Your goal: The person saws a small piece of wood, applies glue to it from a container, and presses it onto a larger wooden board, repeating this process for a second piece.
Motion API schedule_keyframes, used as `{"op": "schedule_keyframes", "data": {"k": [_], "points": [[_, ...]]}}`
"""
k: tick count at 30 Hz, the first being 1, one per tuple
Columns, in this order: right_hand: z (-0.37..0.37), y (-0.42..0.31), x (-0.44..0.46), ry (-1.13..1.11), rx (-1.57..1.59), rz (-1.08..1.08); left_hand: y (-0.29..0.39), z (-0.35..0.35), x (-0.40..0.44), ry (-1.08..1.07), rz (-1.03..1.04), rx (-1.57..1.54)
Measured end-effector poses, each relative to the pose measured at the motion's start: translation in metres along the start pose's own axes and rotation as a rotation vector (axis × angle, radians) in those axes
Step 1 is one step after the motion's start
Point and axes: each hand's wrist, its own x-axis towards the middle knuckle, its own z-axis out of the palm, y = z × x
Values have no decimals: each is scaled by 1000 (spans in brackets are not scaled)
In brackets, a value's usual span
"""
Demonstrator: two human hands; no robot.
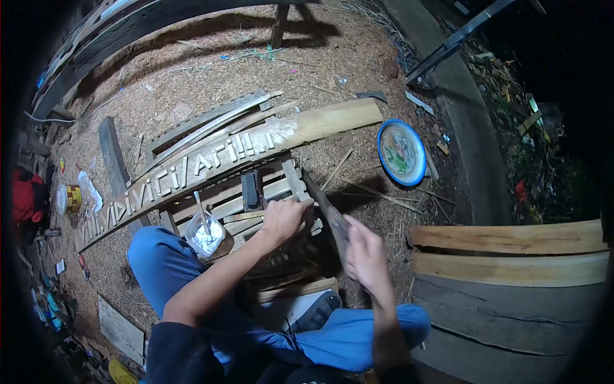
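My left hand [286, 221] is closed, with the fingers pressed together near the end of a slatted wooden pallet [294, 179]; what it holds is too small to make out. My right hand [366, 255] is wrapped round a long dark blade-like tool [332, 217], which slants up and left past my left hand. Beyond my hands lies a long wooden board [224, 150] with raised carved letters and a paler stretch at its right. A dark block [252, 190] rests on the pallet. Beside my knee is a clear container [205, 235] of white paste with a stick in it.
A blue-rimmed round basin [401, 152] sits right of the board. Thick planks [511, 269] lie at the right. A yellow tin [69, 198] stands at the far left. Wood strips and shavings cover the ground, and a wooden bench [147, 35] runs along the top left.
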Motion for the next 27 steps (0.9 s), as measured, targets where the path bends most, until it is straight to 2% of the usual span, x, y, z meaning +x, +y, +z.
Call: {"op": "schedule_keyframes", "data": {"k": [1,2,5,7,9,11,13,15,17,19,20,21,23,25,27], "points": [[13,28,12,74,-42,-250,0,2,-2,-20,14,2],[27,44,28,118,-61,-307,7,-7,0,-73,4,43],[6,7,3,33,-186,-235,7,-6,0,-54,-22,22],[-18,-42,-32,-92,-61,173,1,-2,1,-24,-4,10],[0,-4,-4,-48,40,134,1,-2,-1,-25,20,-9],[26,32,29,105,-44,-315,6,-8,1,-72,-9,6],[16,5,10,112,-152,-296,3,-6,2,-52,-14,18],[-15,-31,-26,-74,-245,-200,3,-3,3,-51,-18,8],[-13,-10,-17,-54,-205,-225,4,-1,1,-48,-2,5],[19,16,12,127,-145,-399,9,-7,2,-72,-33,17],[28,47,36,258,-246,-686,10,-9,3,-79,-35,16],[18,34,25,260,-249,-691,12,-8,4,-73,-33,16],[-10,-8,-15,-55,-95,-263,7,-5,2,-65,-64,9],[-16,-8,-16,-73,-109,-240,8,-7,3,-24,-46,-32],[12,28,15,113,-147,-329,12,-11,1,-73,-31,29]]}}
